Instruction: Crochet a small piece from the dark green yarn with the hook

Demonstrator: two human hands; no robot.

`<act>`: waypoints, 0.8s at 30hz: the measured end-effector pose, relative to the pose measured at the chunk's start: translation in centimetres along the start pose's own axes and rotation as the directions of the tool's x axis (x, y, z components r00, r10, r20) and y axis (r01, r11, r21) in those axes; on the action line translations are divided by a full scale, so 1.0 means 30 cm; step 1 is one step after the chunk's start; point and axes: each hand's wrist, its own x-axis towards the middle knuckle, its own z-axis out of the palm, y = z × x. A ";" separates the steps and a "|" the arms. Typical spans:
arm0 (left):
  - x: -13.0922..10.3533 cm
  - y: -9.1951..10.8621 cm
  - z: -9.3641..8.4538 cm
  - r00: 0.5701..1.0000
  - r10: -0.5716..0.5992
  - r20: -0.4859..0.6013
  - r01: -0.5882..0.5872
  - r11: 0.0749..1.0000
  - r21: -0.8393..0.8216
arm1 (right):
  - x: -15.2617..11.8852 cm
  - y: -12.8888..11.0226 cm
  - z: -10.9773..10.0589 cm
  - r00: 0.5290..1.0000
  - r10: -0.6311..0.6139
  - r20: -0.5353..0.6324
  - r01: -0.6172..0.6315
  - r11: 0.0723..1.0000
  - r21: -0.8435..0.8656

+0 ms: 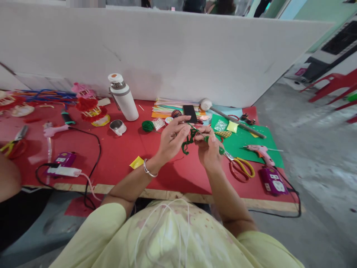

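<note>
My right hand point(209, 154) is closed round a crochet hook point(221, 150) with a green handle, its thin shaft pointing up and left. A narrow strip of dark green crochet point(186, 146) hangs in the air between my two hands. My left hand point(173, 137) pinches the work near the hook's tip, its fingertips partly hiding the loops. Left of it on the table lies a ball of green yarn point(147, 126). Scissors point(241, 168) with red and yellow handles lie just right of my right hand.
A white flask point(124, 98) and a metal cup point(118, 127) stand on the red table. Pink glue guns point(260, 152) with cords, a phone point(190, 113) and a mallet point(206, 104) lie around. A white partition point(167, 56) rises behind; another person's arm point(9, 178) is at left.
</note>
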 end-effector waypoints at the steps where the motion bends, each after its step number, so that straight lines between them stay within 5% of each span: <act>1: 0.001 -0.003 0.000 1.000 0.007 -0.018 -0.007 1.000 0.023 | 0.003 0.003 0.000 1.000 0.008 -0.009 -0.008 1.000 -0.001; 8: 0.005 -0.013 -0.010 0.987 0.143 -0.073 -0.105 0.919 0.380 | 0.028 0.033 -0.013 0.998 0.037 -0.049 -0.039 0.998 -0.050; 15: 0.009 -0.041 -0.013 0.970 0.242 0.005 -0.214 0.844 0.492 | 0.048 0.043 -0.011 0.999 0.019 -0.040 -0.022 0.996 -0.081; 19: 0.029 -0.045 0.008 0.966 0.255 0.043 -0.252 0.892 0.376 | 0.048 0.050 -0.012 1.000 -0.005 -0.030 0.002 0.995 -0.098; 24: 0.045 -0.053 0.030 0.997 -0.056 0.050 0.056 0.998 -0.003 | 0.055 0.058 -0.024 0.996 -0.084 0.002 0.083 0.977 -0.195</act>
